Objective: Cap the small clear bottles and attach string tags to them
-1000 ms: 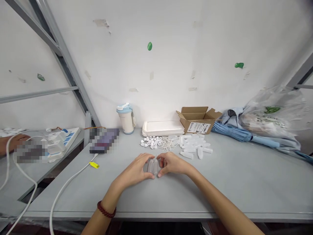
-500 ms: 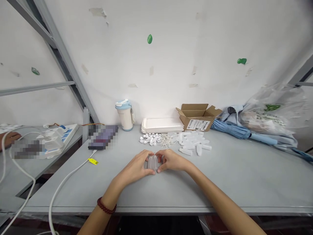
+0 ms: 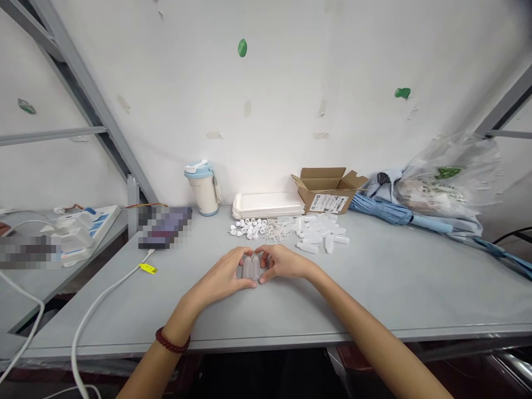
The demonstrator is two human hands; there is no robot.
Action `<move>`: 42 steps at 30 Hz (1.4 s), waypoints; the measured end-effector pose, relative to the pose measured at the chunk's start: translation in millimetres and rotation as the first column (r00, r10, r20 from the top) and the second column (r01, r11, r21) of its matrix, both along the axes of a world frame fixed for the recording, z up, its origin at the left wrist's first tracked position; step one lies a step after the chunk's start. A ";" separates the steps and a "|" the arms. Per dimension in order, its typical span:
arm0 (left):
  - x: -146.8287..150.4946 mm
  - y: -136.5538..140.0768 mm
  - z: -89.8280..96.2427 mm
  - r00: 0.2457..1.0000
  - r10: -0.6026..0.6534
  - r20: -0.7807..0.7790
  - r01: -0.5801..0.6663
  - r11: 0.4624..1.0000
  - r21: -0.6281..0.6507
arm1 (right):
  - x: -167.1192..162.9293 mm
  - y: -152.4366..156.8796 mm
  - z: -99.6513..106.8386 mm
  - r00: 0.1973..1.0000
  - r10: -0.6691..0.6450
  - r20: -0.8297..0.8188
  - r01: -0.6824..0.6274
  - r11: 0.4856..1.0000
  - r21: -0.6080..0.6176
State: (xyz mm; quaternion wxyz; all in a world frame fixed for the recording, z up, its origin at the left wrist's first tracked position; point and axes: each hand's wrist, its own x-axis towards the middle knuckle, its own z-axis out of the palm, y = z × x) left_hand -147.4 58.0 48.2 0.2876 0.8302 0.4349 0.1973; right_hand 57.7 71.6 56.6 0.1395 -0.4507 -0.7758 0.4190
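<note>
Between my hands, a few small translucent plastic tubes (image 3: 251, 267) are lined up side by side on the grey table. My left hand (image 3: 224, 277) curves round their left side, fingertips at the far end and thumb at the near end. From the right, my right hand (image 3: 283, 262) holds them the same way, its fingertips almost meeting the left ones. Beyond the hands lie white caps (image 3: 248, 228), a tangle of off-white string loops (image 3: 276, 230) and a pile of loose translucent tubes (image 3: 321, 231).
Along the wall stand a tumbler (image 3: 201, 189), a white tray (image 3: 269, 204) and an open cardboard box (image 3: 328, 191). A blue umbrella (image 3: 382, 210) and plastic bag (image 3: 453, 180) lie right. Left are a blurred phone-like device (image 3: 168, 227), a white cable (image 3: 107, 296) and another person's hand (image 3: 4, 228).
The camera view has shifted a little, so everything sits slightly further left and higher. Both hands stay round the tubes in nearly the same pose.
</note>
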 end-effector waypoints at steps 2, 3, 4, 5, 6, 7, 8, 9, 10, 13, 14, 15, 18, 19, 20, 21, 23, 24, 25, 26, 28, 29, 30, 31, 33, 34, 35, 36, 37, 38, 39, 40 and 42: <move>-0.6 -0.7 -1.1 1.000 -0.007 0.001 0.007 1.000 0.013 | -0.3 0.1 -1.3 1.000 0.014 -0.008 -0.014 1.000 0.000; -1.0 -1.1 -1.7 1.000 -0.011 -0.001 0.011 1.000 0.018 | -0.5 0.1 -1.3 1.000 0.018 -0.013 -0.018 1.000 -0.005; -1.4 -1.5 -2.1 1.000 -0.015 -0.006 0.015 1.000 0.023 | -0.3 0.0 -0.5 1.000 0.017 -0.018 -0.017 1.000 -0.018; -1.9 -1.6 -2.0 1.000 -0.016 -0.010 0.016 0.999 0.028 | 0.5 0.1 1.3 1.000 0.019 -0.020 -0.020 0.999 -0.035; -2.4 -1.1 -1.2 1.000 -0.014 -0.015 0.014 0.999 0.033 | 2.7 0.3 4.3 1.000 0.023 -0.020 -0.024 0.998 -0.052; -2.8 0.1 0.6 1.000 -0.006 -0.017 0.006 0.999 0.042 | 6.6 0.7 8.3 1.000 0.020 -0.018 -0.021 0.998 -0.061; -3.0 2.3 3.7 1.000 0.008 -0.015 -0.007 0.998 0.057 | 12.5 1.5 13.2 1.000 0.016 -0.014 -0.017 0.998 -0.057; -2.6 5.7 8.1 1.000 0.025 -0.010 -0.025 0.997 0.079 | 20.6 2.6 18.4 1.000 -0.017 -0.017 0.017 1.000 -0.016; -1.6 10.3 13.8 0.999 0.045 0.001 -0.045 0.993 0.112 | 30.7 4.2 23.6 0.995 -0.100 -0.029 0.102 0.994 0.043; 7.4 31.0 33.7 0.995 0.088 0.036 -0.094 0.968 0.234 | 66.8 10.3 33.9 0.901 -0.432 -0.035 0.424 0.863 0.274; 12.7 39.3 39.3 0.995 0.091 0.033 -0.096 0.959 0.267 | 78.1 12.4 35.0 0.862 -0.508 -0.003 0.481 0.815 0.323; 18.9 47.5 43.4 0.995 0.094 0.020 -0.096 0.953 0.287 | 87.8 14.2 35.2 0.837 -0.545 0.045 0.505 0.802 0.319; 41.1 66.4 44.0 0.997 0.053 -0.064 -0.031 0.950 0.309 | 104.2 16.8 33.2 0.838 -0.520 0.163 0.496 0.852 0.169; 48.2 69.6 40.7 0.996 0.029 -0.087 -0.001 0.951 0.309 | 105.7 16.8 32.7 0.843 -0.510 0.171 0.491 0.859 0.144; 54.3 71.1 36.4 0.994 0.009 -0.106 0.024 0.952 0.306 | 105.9 16.4 32.6 0.850 -0.498 0.173 0.482 0.867 0.128; 59.0 71.3 31.6 0.993 -0.005 -0.117 0.041 0.951 0.305 | 105.2 15.8 33.0 0.856 -0.487 0.173 0.473 0.873 0.116; 64.0 69.6 22.4 0.993 -0.015 -0.113 0.050 0.949 0.313 | 102.5 14.1 34.9 0.868 -0.452 0.208 0.445 0.892 0.082; 64.6 68.7 18.7 0.995 -0.009 -0.101 0.041 0.946 0.323 | 101.0 13.1 36.0 0.869 -0.430 0.243 0.428 0.901 0.063; 64.3 68.1 15.7 0.996 -0.001 -0.086 0.030 0.941 0.336 | 99.6 12.1 36.9 0.867 -0.408 0.285 0.412 0.910 0.049; 63.8 67.9 13.5 0.997 0.005 -0.072 0.021 0.936 0.351 | 98.4 11.2 37.4 0.862 -0.387 0.328 0.396 0.917 0.041; 63.4 68.4 11.1 0.998 -0.001 -0.063 0.025 0.924 0.382 | 96.1 10.0 37.4 0.852 -0.350 0.390 0.366 0.930 0.036; 64.2 68.4 10.6 0.997 -0.014 -0.073 0.042 0.919 0.392 | 95.0 9.7 36.9 0.851 -0.338 0.402 0.354 0.935 0.036; 65.8 68.0 10.4 0.995 -0.033 -0.094 0.068 0.915 0.397 | 93.8 9.6 36.2 0.851 -0.332 0.407 0.348 0.937 0.037; 68.1 66.9 10.5 0.991 -0.053 -0.121 0.097 0.913 0.396 | 92.5 9.6 35.4 0.851 -0.329 0.410 0.344 0.938 0.039; 73.7 62.7 11.2 0.979 -0.091 -0.182 0.156 0.909 0.385 | 89.9 10.0 33.8 0.847 -0.331 0.416 0.342 0.938 0.049; 76.5 59.9 11.8 0.972 -0.106 -0.209 0.181 0.907 0.381 | 88.8 10.4 33.0 0.842 -0.336 0.422 0.345 0.937 0.058; 79.0 57.0 12.6 0.965 -0.119 -0.232 0.202 0.902 0.380 | 87.9 10.9 32.1 0.837 -0.341 0.428 0.348 0.935 0.065; 81.0 54.2 13.4 0.959 -0.126 -0.252 0.219 0.898 0.383 | 87.3 11.5 31.0 0.832 -0.348 0.433 0.353 0.933 0.072; 82.4 51.8 14.2 0.953 -0.132 -0.272 0.234 0.893 0.385 | 87.0 12.2 29.7 0.826 -0.357 0.436 0.360 0.930 0.080; 83.3 50.0 14.8 0.946 -0.136 -0.293 0.248 0.889 0.386 | 87.1 12.9 28.3 0.820 -0.370 0.436 0.369 0.925 0.090; 83.7 48.7 15.2 0.939 -0.138 -0.316 0.260 0.885 0.385 | 87.4 13.4 26.7 0.815 -0.385 0.434 0.380 0.919 0.103; 83.8 48.1 15.3 0.930 -0.138 -0.340 0.271 0.883 0.383 | 87.8 13.8 25.2 0.811 -0.399 0.429 0.390 0.914 0.114; 83.5 48.4 14.6 0.916 -0.134 -0.377 0.284 0.881 0.378 | 88.5 13.9 22.9 0.808 -0.423 0.409 0.404 0.904 0.138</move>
